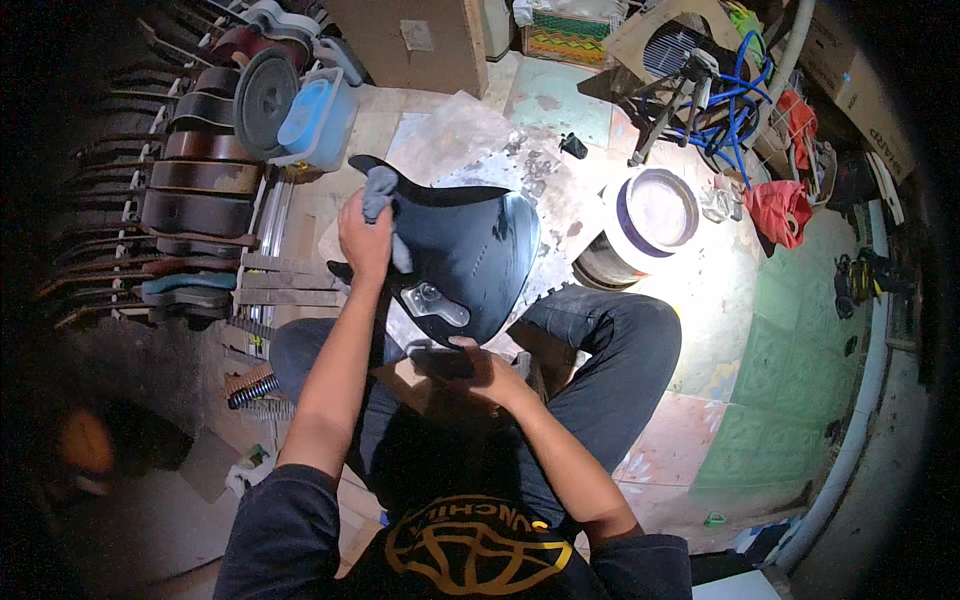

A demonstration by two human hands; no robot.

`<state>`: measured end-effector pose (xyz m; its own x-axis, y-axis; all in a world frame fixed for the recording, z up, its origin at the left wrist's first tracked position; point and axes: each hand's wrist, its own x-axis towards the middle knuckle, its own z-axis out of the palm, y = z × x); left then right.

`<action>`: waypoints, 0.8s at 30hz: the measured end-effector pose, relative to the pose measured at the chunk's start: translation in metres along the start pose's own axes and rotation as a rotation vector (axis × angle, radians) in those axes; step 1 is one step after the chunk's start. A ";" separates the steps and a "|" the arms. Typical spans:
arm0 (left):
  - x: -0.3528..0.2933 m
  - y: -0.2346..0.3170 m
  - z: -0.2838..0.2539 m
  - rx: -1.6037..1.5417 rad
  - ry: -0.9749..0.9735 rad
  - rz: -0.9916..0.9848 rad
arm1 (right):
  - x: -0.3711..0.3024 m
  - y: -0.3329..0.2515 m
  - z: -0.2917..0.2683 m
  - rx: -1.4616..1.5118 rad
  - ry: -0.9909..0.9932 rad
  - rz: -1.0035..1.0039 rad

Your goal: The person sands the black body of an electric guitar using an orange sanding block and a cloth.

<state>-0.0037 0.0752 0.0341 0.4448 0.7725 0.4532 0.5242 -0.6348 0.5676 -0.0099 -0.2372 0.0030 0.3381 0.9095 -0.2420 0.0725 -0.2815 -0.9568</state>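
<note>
A glossy black electric guitar body (pixel 450 230) lies over my lap, its curved horn toward the far left. It has a silver metal jack plate (pixel 435 304) near its lower edge and a row of small holes in its face. My left hand (pixel 364 238) is closed round a crumpled grey cloth (pixel 379 192) and presses it against the body's left edge. My right hand (pixel 482 372) grips the near edge of the body, its thumb on top. The fingers underneath are in shadow.
Guitars (pixel 200 210) hang in a row on the left. Beyond them stands a clear tub (pixel 340 125) with a blue container. At the right are a round white bucket (pixel 655 210), a tangled blue hose (pixel 738 115) and a red bag (pixel 778 212). A brown board (pixel 420 70) stands behind.
</note>
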 end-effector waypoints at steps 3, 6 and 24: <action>0.001 0.012 0.024 0.025 -0.291 0.154 | 0.009 -0.001 0.003 -0.074 -0.054 0.060; -0.019 0.026 0.064 0.357 -0.588 0.322 | 0.011 -0.013 0.001 -0.382 -0.103 0.165; -0.109 0.119 0.064 -0.084 -0.851 0.705 | 0.017 0.097 0.062 0.058 0.133 0.018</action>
<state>0.0565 -0.0858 0.0081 0.9948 -0.0451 0.0910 -0.0799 -0.9003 0.4278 -0.0553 -0.2300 -0.1041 0.4608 0.8545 -0.2398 0.0118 -0.2761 -0.9611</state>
